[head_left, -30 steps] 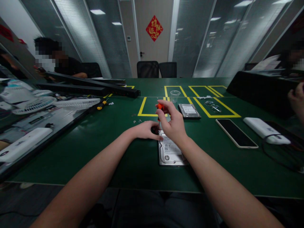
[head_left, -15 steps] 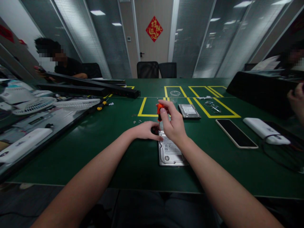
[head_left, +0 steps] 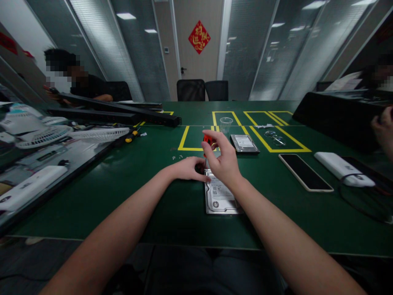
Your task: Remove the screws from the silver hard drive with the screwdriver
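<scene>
A silver hard drive (head_left: 221, 196) lies flat on the green table in front of me, its far right part covered by my right hand. My right hand (head_left: 224, 157) grips the red handle of a screwdriver (head_left: 207, 140), held upright over the drive's far left corner. The shaft runs down to that corner; whether its tip sits in a screw is too small to tell. My left hand (head_left: 188, 169) steadies the same corner, thumb on top and fingers curled round the far side. Several tiny screws (head_left: 177, 157) lie beyond my left hand.
A second hard drive (head_left: 245, 144), a clear plastic cup (head_left: 226, 124) and glasses (head_left: 275, 138) are farther back. At right are a phone (head_left: 305, 172) and a white power bank (head_left: 344, 169) with a cable. Fan parts (head_left: 46, 136) and a yellow-black screwdriver (head_left: 132, 137) lie left. Two people sit nearby.
My right thumb and fingers have shifted on the screwdriver handle, the thumb moving left and the fingers loosening a little. My left hand and the hard drive stay put.
</scene>
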### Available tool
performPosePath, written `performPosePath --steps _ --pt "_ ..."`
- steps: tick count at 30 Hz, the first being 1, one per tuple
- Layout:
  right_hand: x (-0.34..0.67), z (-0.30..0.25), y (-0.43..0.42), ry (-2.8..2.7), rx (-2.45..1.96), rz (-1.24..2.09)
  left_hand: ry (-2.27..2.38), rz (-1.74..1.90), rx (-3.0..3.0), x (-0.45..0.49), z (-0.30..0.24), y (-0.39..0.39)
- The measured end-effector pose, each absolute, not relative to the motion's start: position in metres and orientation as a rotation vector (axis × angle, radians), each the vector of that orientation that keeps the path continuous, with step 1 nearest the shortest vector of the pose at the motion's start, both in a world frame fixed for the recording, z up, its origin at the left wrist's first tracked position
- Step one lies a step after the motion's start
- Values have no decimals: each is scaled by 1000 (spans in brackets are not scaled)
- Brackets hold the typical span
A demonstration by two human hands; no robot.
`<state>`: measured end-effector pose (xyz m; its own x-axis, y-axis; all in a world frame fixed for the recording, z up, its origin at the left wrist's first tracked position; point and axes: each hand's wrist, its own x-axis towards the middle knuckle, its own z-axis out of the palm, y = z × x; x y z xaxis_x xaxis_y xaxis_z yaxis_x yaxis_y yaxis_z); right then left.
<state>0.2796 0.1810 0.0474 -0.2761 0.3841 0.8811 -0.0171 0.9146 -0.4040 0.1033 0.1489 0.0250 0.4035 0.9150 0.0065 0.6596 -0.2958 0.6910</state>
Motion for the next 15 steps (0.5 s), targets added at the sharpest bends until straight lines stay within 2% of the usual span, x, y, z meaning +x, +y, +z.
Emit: performPosePath --steps 9,15 --pt "281 49 179 -1833 -289 404 1356 532 2036 103 24 149" --pt "282 46 181 -1819 -250 546 1353 526 2075 103 24 150"
